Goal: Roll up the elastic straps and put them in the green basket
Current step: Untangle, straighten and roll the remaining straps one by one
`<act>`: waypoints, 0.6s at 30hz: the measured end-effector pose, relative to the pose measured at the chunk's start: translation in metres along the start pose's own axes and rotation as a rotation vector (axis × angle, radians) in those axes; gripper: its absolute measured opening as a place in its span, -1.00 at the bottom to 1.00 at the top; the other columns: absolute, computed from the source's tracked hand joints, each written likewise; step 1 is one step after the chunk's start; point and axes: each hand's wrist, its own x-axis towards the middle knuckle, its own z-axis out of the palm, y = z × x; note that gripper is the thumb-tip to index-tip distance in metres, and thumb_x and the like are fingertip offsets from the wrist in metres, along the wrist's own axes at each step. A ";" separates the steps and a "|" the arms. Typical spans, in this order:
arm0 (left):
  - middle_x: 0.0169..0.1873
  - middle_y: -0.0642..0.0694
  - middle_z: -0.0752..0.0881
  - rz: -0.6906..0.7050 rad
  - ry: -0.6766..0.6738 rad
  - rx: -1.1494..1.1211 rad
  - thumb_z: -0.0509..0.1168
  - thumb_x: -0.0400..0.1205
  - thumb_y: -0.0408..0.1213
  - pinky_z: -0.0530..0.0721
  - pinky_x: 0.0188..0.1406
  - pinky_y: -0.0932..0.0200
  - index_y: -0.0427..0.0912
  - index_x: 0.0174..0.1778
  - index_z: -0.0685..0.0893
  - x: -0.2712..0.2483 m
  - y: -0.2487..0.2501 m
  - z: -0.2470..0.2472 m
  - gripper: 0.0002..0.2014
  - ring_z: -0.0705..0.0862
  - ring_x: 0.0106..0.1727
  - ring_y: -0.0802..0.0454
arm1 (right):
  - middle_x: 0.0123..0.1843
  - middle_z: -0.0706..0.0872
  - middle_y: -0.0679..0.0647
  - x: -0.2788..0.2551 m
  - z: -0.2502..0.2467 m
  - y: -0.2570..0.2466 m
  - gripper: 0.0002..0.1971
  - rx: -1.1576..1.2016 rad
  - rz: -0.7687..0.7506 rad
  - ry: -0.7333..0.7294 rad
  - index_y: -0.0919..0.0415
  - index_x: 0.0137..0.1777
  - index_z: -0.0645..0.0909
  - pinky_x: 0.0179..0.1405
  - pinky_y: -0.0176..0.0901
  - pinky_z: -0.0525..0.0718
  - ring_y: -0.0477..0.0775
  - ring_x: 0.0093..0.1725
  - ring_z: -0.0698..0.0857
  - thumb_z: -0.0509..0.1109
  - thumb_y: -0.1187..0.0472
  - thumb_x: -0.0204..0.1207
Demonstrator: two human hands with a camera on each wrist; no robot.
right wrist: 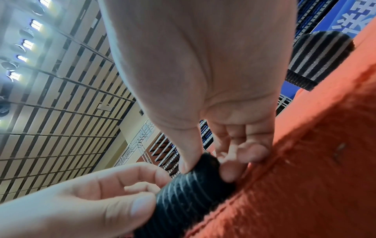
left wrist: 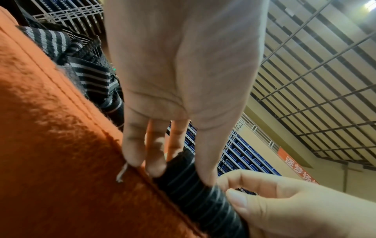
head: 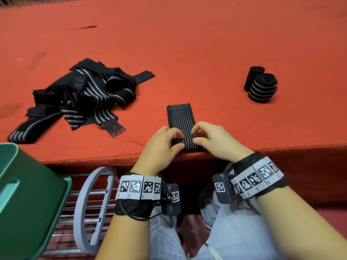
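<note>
Head view: left hand (head: 161, 145), right hand (head: 216, 141) pinch strap roll (head: 187, 144) at table edge (head: 112, 156); unrolled tail beyond grip.

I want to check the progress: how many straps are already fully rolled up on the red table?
2. One striped roll stands at the far right of the red table; a plain black roll touches it just behind. Neither is in the green basket yet.
</note>
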 end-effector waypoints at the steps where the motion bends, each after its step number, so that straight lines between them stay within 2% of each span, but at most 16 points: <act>1: -0.04 0.14 0.52 -0.004 0.010 0.016 0.50 0.54 -0.15 0.63 0.06 -0.06 0.14 0.11 0.67 0.000 0.000 0.000 -0.75 0.57 -0.10 0.10 | -0.09 0.68 -0.05 0.000 0.000 -0.001 -0.90 0.016 0.002 0.015 -0.04 0.07 0.56 -0.11 -0.04 0.57 -0.01 -0.16 0.64 0.41 0.12 0.62; 4: 0.01 0.16 0.52 -0.013 0.038 0.073 0.51 0.53 -0.15 0.65 0.07 -0.08 0.11 0.20 0.71 0.003 -0.002 0.002 -0.68 0.59 -0.10 0.10 | -0.14 0.69 -0.03 0.003 0.005 -0.004 -0.95 -0.016 0.002 0.092 0.03 0.00 0.57 -0.17 -0.05 0.54 -0.01 -0.18 0.63 0.39 0.13 0.63; 6: 0.02 0.15 0.54 -0.019 0.040 0.102 0.46 0.58 -0.14 0.64 0.12 -0.09 0.08 0.26 0.72 0.006 -0.002 0.002 -0.68 0.61 -0.03 0.07 | -0.11 0.67 -0.04 0.004 0.012 -0.004 -0.97 -0.067 -0.014 0.156 0.04 -0.03 0.64 -0.06 0.00 0.59 0.03 -0.08 0.64 0.39 0.13 0.63; 8: 0.03 0.14 0.56 -0.028 0.038 0.121 0.42 0.62 -0.14 0.61 0.16 -0.08 0.06 0.30 0.71 0.009 -0.001 0.002 -0.68 0.61 0.05 0.04 | -0.01 0.66 -0.05 0.004 0.014 -0.003 -0.92 -0.097 -0.044 0.190 0.05 0.05 0.70 0.07 0.03 0.60 0.04 0.03 0.65 0.39 0.13 0.63; 11: 0.02 0.11 0.59 -0.025 0.059 0.123 0.38 0.64 -0.16 0.60 0.14 -0.05 0.10 0.30 0.63 0.010 0.000 0.003 -0.69 0.61 0.08 0.02 | 0.13 0.68 -0.07 0.000 0.011 -0.005 -0.78 -0.144 -0.082 0.176 0.04 0.23 0.66 0.16 0.00 0.60 0.00 0.13 0.64 0.43 0.13 0.60; 13: -0.03 0.10 0.59 -0.019 0.080 0.121 0.37 0.64 -0.19 0.58 0.08 -0.03 0.14 0.25 0.57 0.010 0.001 0.003 -0.72 0.60 0.04 0.02 | 0.10 0.70 -0.08 -0.001 0.009 -0.006 -0.77 -0.184 -0.088 0.170 0.04 0.21 0.66 0.14 0.02 0.60 0.01 0.11 0.64 0.46 0.13 0.58; 16: -0.10 0.10 0.54 -0.037 0.092 0.129 0.35 0.66 -0.19 0.55 0.02 0.00 0.11 0.18 0.62 0.012 0.001 0.004 -0.80 0.60 0.01 -0.02 | 0.12 0.68 -0.07 0.002 0.008 -0.005 -0.74 -0.215 -0.081 0.144 0.07 0.24 0.68 0.17 0.04 0.61 0.05 0.12 0.65 0.47 0.13 0.56; 18: -0.04 0.08 0.56 -0.033 0.118 0.104 0.34 0.68 -0.21 0.57 0.06 0.01 0.06 0.20 0.68 0.013 0.000 0.006 -0.80 0.61 0.03 -0.01 | 0.23 0.65 -0.07 0.003 0.009 -0.003 -0.65 -0.233 -0.083 0.110 0.08 0.33 0.66 0.20 0.05 0.62 0.04 0.15 0.64 0.49 0.14 0.54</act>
